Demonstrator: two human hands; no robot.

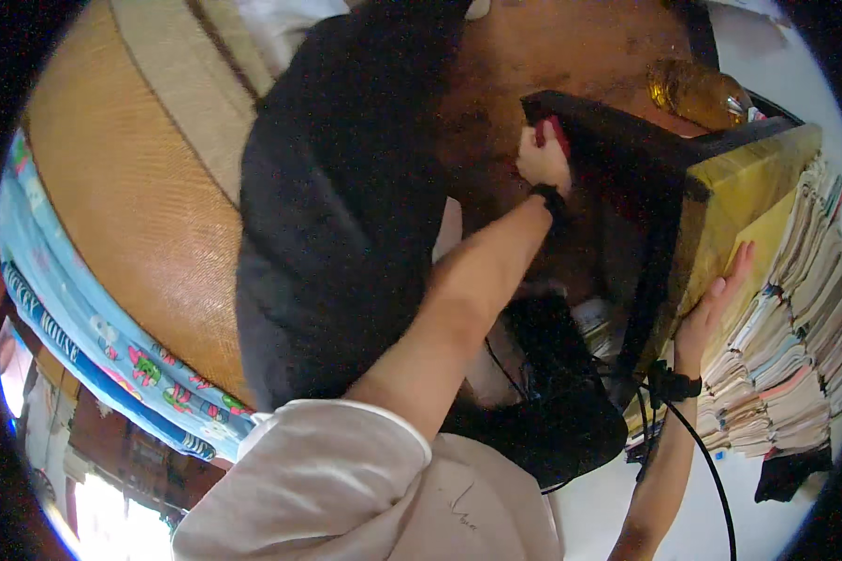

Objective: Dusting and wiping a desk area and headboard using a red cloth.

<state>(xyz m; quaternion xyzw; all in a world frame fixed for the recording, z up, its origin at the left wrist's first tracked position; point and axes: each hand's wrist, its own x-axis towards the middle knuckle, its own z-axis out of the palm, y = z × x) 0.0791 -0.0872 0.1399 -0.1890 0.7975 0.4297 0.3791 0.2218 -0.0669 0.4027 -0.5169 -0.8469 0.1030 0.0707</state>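
My left hand [544,158] is shut on a small dark red object [556,134], too blurred to name. It holds the object against the inner face of a dark open-fronted stand [607,133], near its edge. My right hand [712,308] rests with fingers extended on the yellowish top [737,175] of that stand, beside stacked papers and books [765,357]. Nothing shows in its grasp. Each wrist wears a black band. The stand's interior is in deep shadow.
A bottle of amber liquid [702,95] lies beyond the stand, near a white wall [758,56]. Black cables [705,449] hang by my right wrist. Black fabric [351,196] covers my lap at left. A woven mat [133,210] and printed blue bedding [119,343] lie further left.
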